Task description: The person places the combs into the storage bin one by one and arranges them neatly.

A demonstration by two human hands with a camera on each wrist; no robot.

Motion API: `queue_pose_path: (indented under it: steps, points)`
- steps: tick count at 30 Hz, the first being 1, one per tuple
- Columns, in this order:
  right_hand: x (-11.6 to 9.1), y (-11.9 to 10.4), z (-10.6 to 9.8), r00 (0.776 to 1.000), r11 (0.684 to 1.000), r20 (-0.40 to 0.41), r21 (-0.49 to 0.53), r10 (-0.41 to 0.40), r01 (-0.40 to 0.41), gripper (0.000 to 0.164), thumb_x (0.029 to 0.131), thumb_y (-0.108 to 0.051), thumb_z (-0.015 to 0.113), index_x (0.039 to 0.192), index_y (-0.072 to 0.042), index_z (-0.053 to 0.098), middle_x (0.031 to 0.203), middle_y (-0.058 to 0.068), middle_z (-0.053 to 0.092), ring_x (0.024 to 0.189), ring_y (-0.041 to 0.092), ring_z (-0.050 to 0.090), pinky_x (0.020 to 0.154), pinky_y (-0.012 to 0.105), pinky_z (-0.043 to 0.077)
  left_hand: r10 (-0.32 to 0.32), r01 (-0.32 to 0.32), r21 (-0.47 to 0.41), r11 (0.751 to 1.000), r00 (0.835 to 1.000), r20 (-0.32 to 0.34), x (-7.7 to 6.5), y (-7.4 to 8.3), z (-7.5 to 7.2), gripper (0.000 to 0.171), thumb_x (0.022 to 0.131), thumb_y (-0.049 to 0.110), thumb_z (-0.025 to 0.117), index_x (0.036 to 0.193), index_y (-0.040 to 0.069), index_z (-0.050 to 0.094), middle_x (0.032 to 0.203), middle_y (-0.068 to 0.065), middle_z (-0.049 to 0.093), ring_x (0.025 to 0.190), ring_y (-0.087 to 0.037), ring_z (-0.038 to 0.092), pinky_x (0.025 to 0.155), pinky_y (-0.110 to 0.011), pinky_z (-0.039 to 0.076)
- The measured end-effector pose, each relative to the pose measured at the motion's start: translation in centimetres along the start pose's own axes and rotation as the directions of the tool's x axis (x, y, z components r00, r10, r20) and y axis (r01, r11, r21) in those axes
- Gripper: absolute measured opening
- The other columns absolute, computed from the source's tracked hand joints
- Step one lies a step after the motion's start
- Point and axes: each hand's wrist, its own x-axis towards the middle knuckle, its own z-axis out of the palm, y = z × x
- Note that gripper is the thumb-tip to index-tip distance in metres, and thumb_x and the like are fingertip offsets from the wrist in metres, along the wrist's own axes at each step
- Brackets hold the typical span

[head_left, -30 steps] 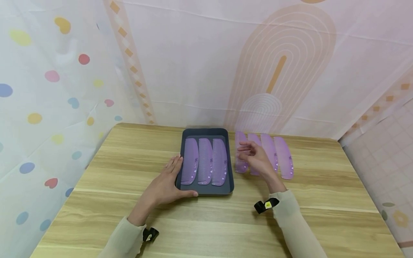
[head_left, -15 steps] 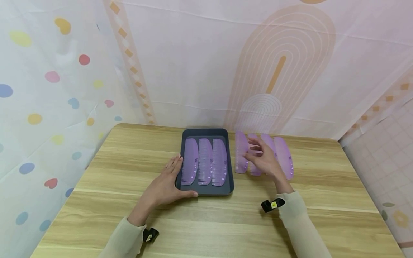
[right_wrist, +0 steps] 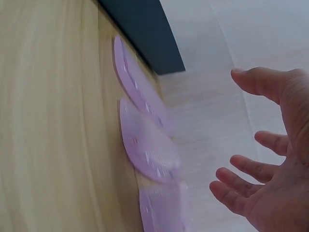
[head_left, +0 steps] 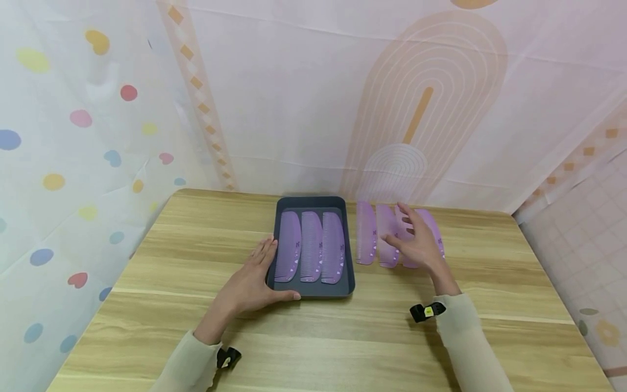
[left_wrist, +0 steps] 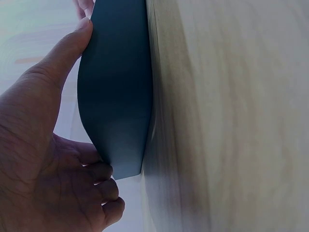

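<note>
My left hand (head_left: 247,280) rests against the near left corner of a dark grey rectangular tray (head_left: 311,291), its thumb along the front wall and its fingers at the left side. In the left wrist view, the thumb and fingertips touch the tray's wall (left_wrist: 116,92). Three translucent purple combs lie side by side in the tray, the leftmost comb (head_left: 288,247) nearest that hand. Right of the tray, several matching combs stand in a row, including a comb (head_left: 366,234) beside its wall. My right hand (head_left: 418,242) hovers over the row, fingers spread and loosely bent, holding nothing in the right wrist view.
A wooden table (head_left: 313,343) bears everything. Behind it hangs a patterned cloth backdrop (head_left: 289,98), close to the table's back edge. The rightmost comb (head_left: 432,226) is partly hidden by the right hand.
My right hand has moved to the right along the row of combs, uncovering the left two and covering part of the right ones. The left hand, the tray and the combs stay put.
</note>
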Motion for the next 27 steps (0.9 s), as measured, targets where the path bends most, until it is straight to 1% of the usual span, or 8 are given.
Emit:
queue_pose_path:
  steps: [4,8,12,15,21,27]
  points:
    - [-0.2,0.5,-0.9,1.000,1.000,0.005,-0.022,0.010,-0.010,0.098,0.090,-0.030,0.080,0.166,-0.016,0.019,0.166,0.022,0.027,0.149,0.048,0.033,0.119,0.064,0.034,-0.001,0.001,0.001,1.000,1.000,0.002,-0.1,0.0,0.0,0.141,0.066,0.089,0.068,0.164,0.003,0.015,0.174,-0.015,0.008,0.161,-0.035,0.011,0.126,-0.056,0.026]
    - [-0.3,1.1,-1.8,1.000,0.999,-0.003,-0.053,0.012,-0.012,0.103,0.089,-0.033,0.080,0.166,-0.016,0.015,0.168,0.021,0.025,0.149,0.049,0.031,0.118,0.065,0.033,-0.002,0.002,-0.001,1.000,1.000,0.002,-0.1,-0.1,0.0,0.141,0.066,0.089,0.068,0.164,0.003,0.015,0.174,-0.015,0.008,0.161,-0.035,0.011,0.126,-0.057,0.026]
    - [-0.5,1.5,-2.7,0.999,0.995,0.000,-0.094,0.046,-0.046,0.108,0.088,-0.039,0.080,0.167,-0.021,0.009,0.169,0.022,0.022,0.148,0.052,0.031,0.116,0.069,0.034,-0.001,0.001,-0.003,1.000,1.000,0.004,0.0,0.0,0.0,0.140,0.067,0.089,0.069,0.165,0.004,0.014,0.174,-0.015,0.008,0.161,-0.035,0.010,0.126,-0.057,0.026]
    - [-0.6,1.7,-3.3,0.997,0.992,0.000,-0.105,0.074,-0.074,0.108,0.089,-0.040,0.079,0.167,-0.023,0.007,0.169,0.023,0.020,0.148,0.053,0.030,0.113,0.072,0.035,-0.004,0.004,-0.004,1.000,1.000,0.006,0.1,0.1,0.0,0.140,0.067,0.089,0.069,0.165,0.005,0.014,0.174,-0.014,0.008,0.161,-0.034,0.010,0.126,-0.057,0.026]
    - [-0.8,2.6,-4.4,0.995,0.988,0.006,-0.119,0.101,-0.100,0.109,0.089,-0.039,0.079,0.167,-0.018,0.005,0.169,0.026,0.019,0.149,0.053,0.028,0.112,0.074,0.035,-0.006,0.006,-0.005,1.000,1.000,0.010,0.1,0.1,0.0,0.140,0.067,0.089,0.068,0.165,0.005,0.014,0.174,-0.014,0.007,0.161,-0.034,0.010,0.126,-0.057,0.026]
    - [-0.9,3.4,-5.2,0.989,0.982,0.023,-0.118,0.149,-0.146,0.113,0.089,-0.041,0.079,0.167,-0.017,0.001,0.169,0.028,0.015,0.151,0.054,0.025,0.114,0.073,0.033,-0.004,0.004,-0.003,1.000,1.000,0.005,0.0,0.1,-0.1,0.139,0.068,0.088,0.069,0.165,0.004,0.015,0.174,-0.014,0.008,0.161,-0.034,0.010,0.126,-0.056,0.025]
